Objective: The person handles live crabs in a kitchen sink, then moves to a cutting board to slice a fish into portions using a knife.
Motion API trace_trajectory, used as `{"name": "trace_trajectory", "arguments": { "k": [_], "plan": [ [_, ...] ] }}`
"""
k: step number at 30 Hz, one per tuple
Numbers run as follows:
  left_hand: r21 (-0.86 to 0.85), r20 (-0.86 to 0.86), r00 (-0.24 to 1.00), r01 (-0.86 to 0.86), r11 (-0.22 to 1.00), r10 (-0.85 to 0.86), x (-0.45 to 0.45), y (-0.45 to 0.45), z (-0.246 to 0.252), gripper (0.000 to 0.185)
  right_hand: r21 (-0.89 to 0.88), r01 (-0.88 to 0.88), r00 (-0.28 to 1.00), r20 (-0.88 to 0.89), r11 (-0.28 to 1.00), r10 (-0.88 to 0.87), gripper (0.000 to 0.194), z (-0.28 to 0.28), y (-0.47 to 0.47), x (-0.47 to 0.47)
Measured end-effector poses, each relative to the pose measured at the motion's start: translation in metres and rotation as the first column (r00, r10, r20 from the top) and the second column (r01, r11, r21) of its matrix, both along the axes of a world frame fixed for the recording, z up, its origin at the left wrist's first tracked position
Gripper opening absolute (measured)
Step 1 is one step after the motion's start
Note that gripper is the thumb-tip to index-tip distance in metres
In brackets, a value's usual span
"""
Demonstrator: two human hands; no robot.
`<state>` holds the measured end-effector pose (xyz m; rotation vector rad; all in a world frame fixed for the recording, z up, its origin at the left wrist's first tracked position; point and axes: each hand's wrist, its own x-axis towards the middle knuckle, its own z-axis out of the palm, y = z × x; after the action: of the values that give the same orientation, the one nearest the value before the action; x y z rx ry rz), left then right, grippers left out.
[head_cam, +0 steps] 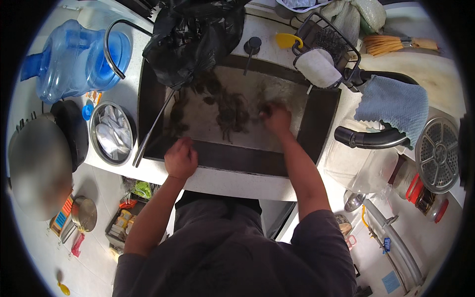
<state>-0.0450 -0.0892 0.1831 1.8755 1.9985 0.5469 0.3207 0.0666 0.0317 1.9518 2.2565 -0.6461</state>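
Before me is a dark-walled sink [241, 157], with several dark, soft-edged clumps [232, 111] on its floor whose kind I cannot tell. My right hand [277, 118] reaches into the right part of the sink, its fingers at a small dark thing; whether it grips this is unclear. On the sink's front-left edge rests my left hand [181, 157], fingers curled, with nothing visible in it. A metal rod with a thicker handle [148, 139] leans across the left rim. Over the back-left corner hangs a black plastic bag [193, 41], hiding part of the sink.
Left of the sink stand a metal bowl of pale, silvery pieces [113, 133] and a large blue water bottle [79, 61]. A curved metal faucet [107, 41] arches nearby. On the right are a wire caddy [330, 41], a blue cloth [393, 105] and a black curved handle [371, 137].
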Motion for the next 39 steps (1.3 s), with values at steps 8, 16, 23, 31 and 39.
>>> {"name": "trace_trajectory", "arguments": {
  "k": [8,16,23,31,39],
  "plan": [
    [-0.059,-0.007,1.0,0.011,0.998,-0.012,0.0,-0.001,0.001,0.023,-0.128,0.076,0.997,-0.011,0.989,-0.078,0.045,0.009,-0.006,0.006],
    [-0.017,-0.01,1.0,0.028,0.999,-0.028,0.001,0.002,0.003,0.018,0.125,0.431,0.9,-0.122,0.893,-0.418,0.047,0.013,0.011,0.007],
    [-0.03,0.008,1.0,0.007,1.0,-0.007,-0.001,-0.002,-0.003,0.013,0.036,0.432,0.874,-0.265,0.901,-0.408,0.041,0.013,-0.001,-0.006],
    [-0.097,-0.04,0.999,-0.007,0.995,0.003,0.0,-0.002,-0.006,0.01,0.186,0.557,0.83,-0.099,0.809,-0.549,0.046,-0.004,-0.009,-0.008],
    [-0.156,-0.119,0.993,-0.017,0.988,-0.002,-0.002,-0.003,-0.006,0.011,-0.038,0.555,0.829,-0.056,0.831,-0.556,0.047,-0.016,-0.022,-0.009]
  ]
}}
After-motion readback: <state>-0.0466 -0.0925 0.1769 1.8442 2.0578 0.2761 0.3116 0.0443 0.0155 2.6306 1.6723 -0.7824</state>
